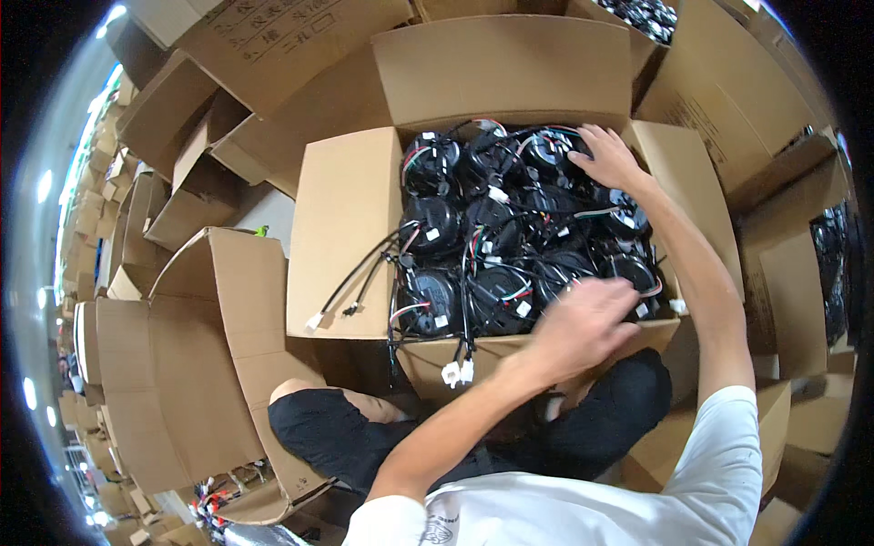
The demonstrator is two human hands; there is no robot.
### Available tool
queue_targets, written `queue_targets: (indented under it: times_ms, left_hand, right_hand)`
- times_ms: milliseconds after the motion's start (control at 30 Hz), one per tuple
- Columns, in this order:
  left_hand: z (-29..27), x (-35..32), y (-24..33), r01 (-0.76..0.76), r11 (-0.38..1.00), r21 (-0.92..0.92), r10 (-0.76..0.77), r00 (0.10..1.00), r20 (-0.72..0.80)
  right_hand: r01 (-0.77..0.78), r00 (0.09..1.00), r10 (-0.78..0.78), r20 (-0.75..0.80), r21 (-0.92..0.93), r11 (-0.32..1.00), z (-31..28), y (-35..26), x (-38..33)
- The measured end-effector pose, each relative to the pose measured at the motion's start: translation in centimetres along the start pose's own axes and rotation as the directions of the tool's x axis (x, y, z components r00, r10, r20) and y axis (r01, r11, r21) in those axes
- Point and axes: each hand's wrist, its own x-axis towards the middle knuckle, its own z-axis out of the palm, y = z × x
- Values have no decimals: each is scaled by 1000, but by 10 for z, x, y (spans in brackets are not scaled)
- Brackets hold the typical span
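An open cardboard box (344, 227) in front of me is packed with several round black motor units (432, 223) trailing black, red and green wires with white connectors. My left hand (583, 328) reaches over the box's near edge, fingers spread and blurred, touching the units at the front right. My right hand (608, 156) rests at the back right of the box, fingers down on a black unit. Whether either hand grips a unit is hidden. Some wires (360, 282) hang over the left flap.
Empty and folded cardboard boxes (196, 364) are stacked all along the left and behind. More boxes (824, 273) with black parts stand at the right and top right. My knees in black shorts (337, 428) sit under the box's near edge.
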Motion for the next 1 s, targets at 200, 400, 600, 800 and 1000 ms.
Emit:
queue_targets:
  times_ms: [200, 400, 600, 800, 1000]
  left_hand:
    - [-194, -116, -18, 737, 541, 406, -485, 667, -565]
    - [-183, -162, -14, 768, 333, 547, -782, 549, -295]
    - [-167, -166, -2, 758, 241, 606, -846, 470, -251]
    - [-182, -140, -3, 851, 285, -441, -950, 312, -11]
    - [-175, -79, -45, 835, 517, -190, -856, 496, -147]
  right_hand:
    - [372, 789, -579, 206, 589, 717, -95, -147, -92]
    - [698, 646, -740, 190, 247, 672, -57, -244, -125]
    - [641, 651, -756, 64, 488, 593, 1, -284, -113]
    - [253, 842, -507, 185, 694, 674, 9, -300, -101]
    - [256, 861, -454, 230, 575, 777, 25, -302, -101]
